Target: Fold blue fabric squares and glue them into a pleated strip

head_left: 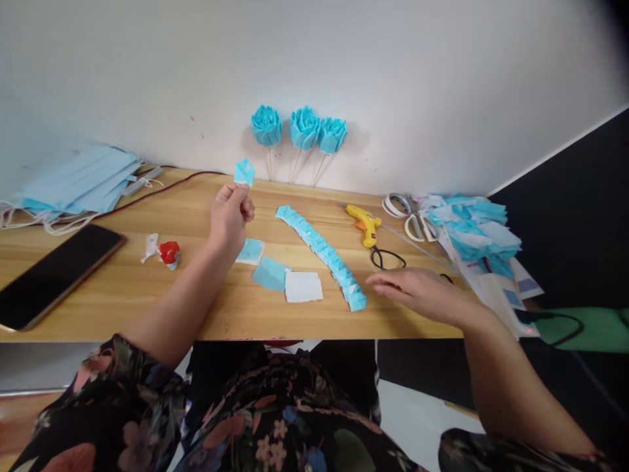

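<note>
My left hand (230, 213) is raised above the wooden table (98, 295), fingers pinched on a small folded blue piece (244, 172). My right hand (417, 292) lies flat and open on the table, fingertips close to the near end of a curved row of folded blue pieces (322, 252). Between my hands lie loose squares: a pale blue one (250, 251), a darker blue one (270, 274) and a white one (303, 286). Three finished blue roses on sticks (299, 129) lean against the wall.
A yellow glue gun (364, 223) with a black cord lies right of the row, scissors (410, 219) beyond it. Blue scraps (474, 229) pile at the right. A dark phone (54, 272), a red-and-white scrap (168, 252) and stacked face masks (78, 180) sit at the left.
</note>
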Motion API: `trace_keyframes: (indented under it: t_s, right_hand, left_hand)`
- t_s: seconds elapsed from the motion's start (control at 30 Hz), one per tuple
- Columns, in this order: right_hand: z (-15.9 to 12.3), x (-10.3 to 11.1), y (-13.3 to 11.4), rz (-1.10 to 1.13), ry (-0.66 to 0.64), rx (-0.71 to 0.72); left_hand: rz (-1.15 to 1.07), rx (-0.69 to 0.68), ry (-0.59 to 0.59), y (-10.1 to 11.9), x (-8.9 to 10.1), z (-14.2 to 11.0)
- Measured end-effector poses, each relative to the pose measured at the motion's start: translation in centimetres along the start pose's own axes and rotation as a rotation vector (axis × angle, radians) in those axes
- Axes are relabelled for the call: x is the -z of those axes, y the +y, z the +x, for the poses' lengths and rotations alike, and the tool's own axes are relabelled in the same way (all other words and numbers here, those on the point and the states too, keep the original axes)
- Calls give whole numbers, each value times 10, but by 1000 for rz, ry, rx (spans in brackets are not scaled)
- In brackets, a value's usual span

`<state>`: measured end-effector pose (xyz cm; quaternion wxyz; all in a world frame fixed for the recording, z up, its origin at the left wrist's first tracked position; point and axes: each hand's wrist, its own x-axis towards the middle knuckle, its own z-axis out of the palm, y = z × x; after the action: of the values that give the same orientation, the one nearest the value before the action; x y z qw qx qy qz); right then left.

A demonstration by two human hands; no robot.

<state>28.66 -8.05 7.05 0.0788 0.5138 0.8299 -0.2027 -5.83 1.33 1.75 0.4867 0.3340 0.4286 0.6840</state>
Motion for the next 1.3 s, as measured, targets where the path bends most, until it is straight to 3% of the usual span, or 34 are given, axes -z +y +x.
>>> trace_keyframes:
  t_s: [0.1, 0.27, 0.4, 0.53, 0.73, 0.87, 1.3]
  right_hand:
    - [6, 8, -3, 36, 137, -29]
    - [49, 11, -14, 92, 343, 62]
    - [73, 7, -7, -34, 466, -132]
    - [71, 2, 13, -149, 460, -377]
    - [64, -9, 32, -290, 482, -609]
    - [72, -13, 34, -257, 387, -645]
    - [104, -10, 54, -73, 327, -617]
  left_hand:
    - [0, 40, -48, -3, -3, -3]
    - [47, 91, -175, -9, -8, -8]
    - [76, 100, -195, -13, -7, -10]
    - [70, 89, -211, -14, -7, -10]
    - [76, 107, -190, -12, -8, -11]
    - [107, 113, -169, -12, -9, -11]
    - [164, 93, -163, -15, -10, -11]
